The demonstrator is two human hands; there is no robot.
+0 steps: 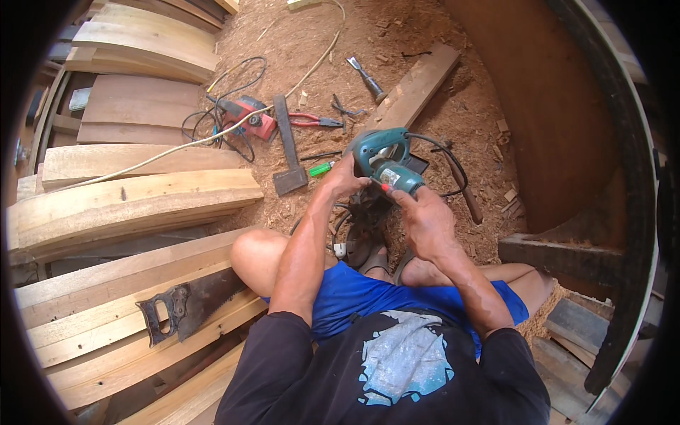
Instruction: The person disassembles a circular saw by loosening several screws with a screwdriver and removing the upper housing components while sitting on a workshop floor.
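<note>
A teal circular saw (400,175) stands between my bare feet, its handle up and its dark lower part toward me. My left hand (345,178) is closed at the saw's left side, its fingers partly hidden behind the body. Against the motor housing, my right hand (429,221) pinches a slim tool with a red end (386,188); its exact kind is unclear. The saw's black cord (457,161) loops out to the right. Beside my left hand, a green-handled tool (321,168) and a hammer-like tool with a broad head (289,177) lie on the ground.
Curved planks (134,205) are stacked at left, a handsaw (188,308) on them. A red power tool (256,122), red-handled pliers (315,121), a chisel-like tool (365,79) and a board (418,85) lie ahead on wood shavings. A large brown curved panel (552,106) rises at right.
</note>
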